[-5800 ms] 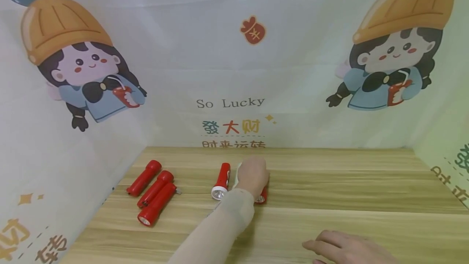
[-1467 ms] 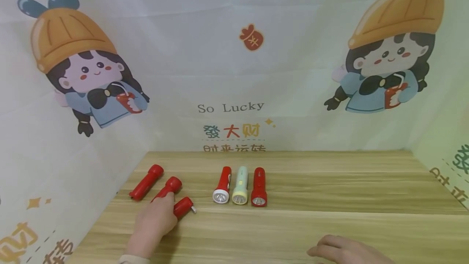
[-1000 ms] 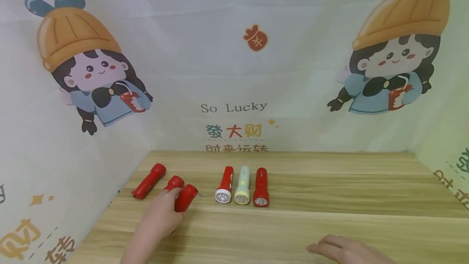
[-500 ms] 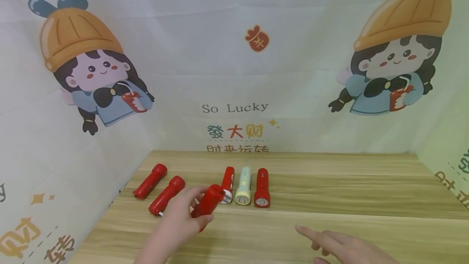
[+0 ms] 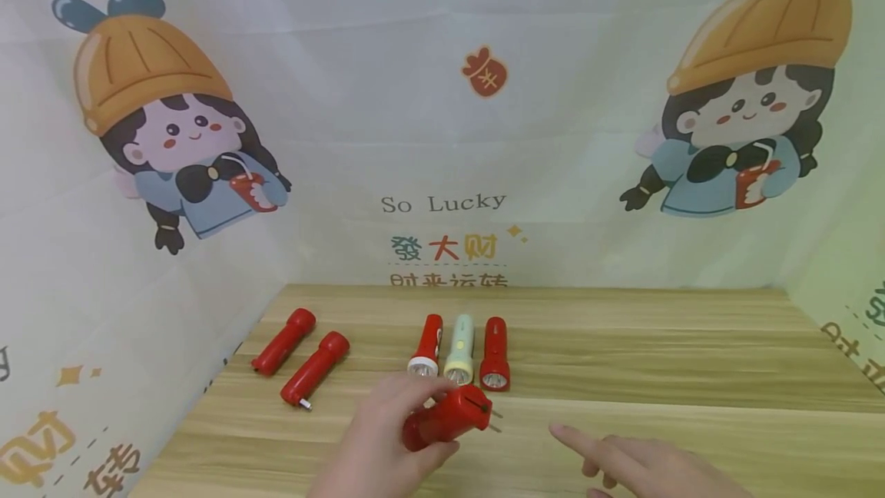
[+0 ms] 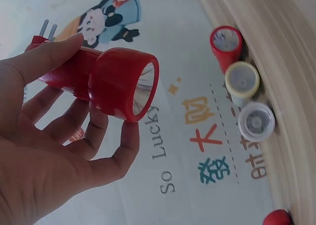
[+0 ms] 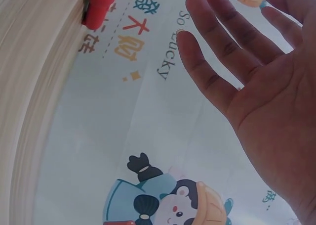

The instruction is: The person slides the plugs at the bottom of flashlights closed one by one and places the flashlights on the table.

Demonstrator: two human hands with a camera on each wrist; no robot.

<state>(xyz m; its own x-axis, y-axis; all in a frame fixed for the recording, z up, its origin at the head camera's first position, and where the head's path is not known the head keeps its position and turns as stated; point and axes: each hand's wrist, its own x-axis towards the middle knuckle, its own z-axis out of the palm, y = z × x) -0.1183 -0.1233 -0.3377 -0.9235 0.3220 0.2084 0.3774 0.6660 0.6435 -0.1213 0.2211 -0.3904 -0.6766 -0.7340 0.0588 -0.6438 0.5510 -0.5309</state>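
Observation:
My left hand grips a red flashlight above the table, its tail tilted up to the right with two metal plug prongs sticking out. In the left wrist view the thumb lies along the body of the flashlight, fingers under it, and the clear lens faces right. My right hand hovers near the front of the table with fingers extended, holding nothing; its bare palm shows in the right wrist view.
Behind the left hand stand in a row a red flashlight with a white rim, a pale green flashlight and a red flashlight. Two more red flashlights, one at the back and one with exposed prongs, lie at left. A printed cloth surrounds the table.
The left hand left the row, took the nearest red flashlight from the left group, lifted it and carried it right, turning its tail rightward. The right hand has straightened its index finger.

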